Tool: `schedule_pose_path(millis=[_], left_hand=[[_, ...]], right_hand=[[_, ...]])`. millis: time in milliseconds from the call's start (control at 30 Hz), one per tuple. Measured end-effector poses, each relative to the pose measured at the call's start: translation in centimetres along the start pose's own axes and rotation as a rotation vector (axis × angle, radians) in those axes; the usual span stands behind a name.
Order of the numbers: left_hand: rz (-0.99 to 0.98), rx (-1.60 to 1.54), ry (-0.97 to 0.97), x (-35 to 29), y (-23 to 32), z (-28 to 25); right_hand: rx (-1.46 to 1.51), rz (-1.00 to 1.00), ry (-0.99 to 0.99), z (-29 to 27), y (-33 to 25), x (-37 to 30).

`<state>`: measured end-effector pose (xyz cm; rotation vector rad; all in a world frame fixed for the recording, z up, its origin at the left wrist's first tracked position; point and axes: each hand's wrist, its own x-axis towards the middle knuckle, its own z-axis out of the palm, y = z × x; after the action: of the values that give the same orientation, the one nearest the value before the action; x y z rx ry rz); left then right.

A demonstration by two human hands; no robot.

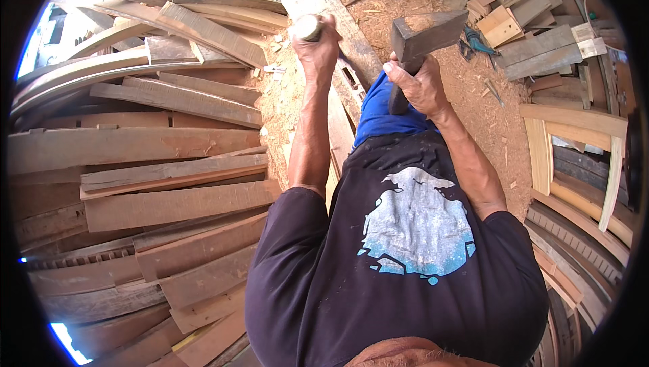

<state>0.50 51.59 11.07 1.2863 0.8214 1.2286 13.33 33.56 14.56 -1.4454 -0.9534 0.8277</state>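
Observation:
My right hand (418,86) grips a dark wooden mallet (430,34) by its handle, the blocky head raised above my fist and the handle's end pointing down over my blue-clad leg. In my closed left hand (318,52) is a chisel (309,27), with its round pale handle end facing up; most of its blade is hidden. Below and beside that hand lies a length of wood (350,88) with slots cut in it. It rests along a worn plank (329,3) that runs away from me between my legs.
Stacked boards (176,147) crowd the left side, with curved pieces (209,29) beyond them. A teal power tool (477,41) lies at right near piled offcuts (551,49). A pale wooden frame (573,118) stands at far right. Shavings (497,130) cover the floor.

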Motion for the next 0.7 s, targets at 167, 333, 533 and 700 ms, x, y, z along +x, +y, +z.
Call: schedule_pose_path(millis=[167, 333, 533, 700], left_hand=[[-0.073, 0.035, -0.091, 1.9, 1.9, -0.9], [0.199, 0.336, -0.221, -0.2, 2.0, -2.0], [0.093, 0.089, -0.023, -1.8, 0.7, -1.0], [0.034, 0.079, 0.027, -2.6, 0.0, -0.8]], right_hand=[[-0.021, -0.007, 0.007, -0.1, 0.3, -0.4], [0.015, -0.068, 0.067, 0.6, -0.3, -0.7], [0.004, -0.043, -0.009, 0.1, 0.1, -0.6], [0.031, -0.028, 0.005, 0.3, 0.1, -0.8]])
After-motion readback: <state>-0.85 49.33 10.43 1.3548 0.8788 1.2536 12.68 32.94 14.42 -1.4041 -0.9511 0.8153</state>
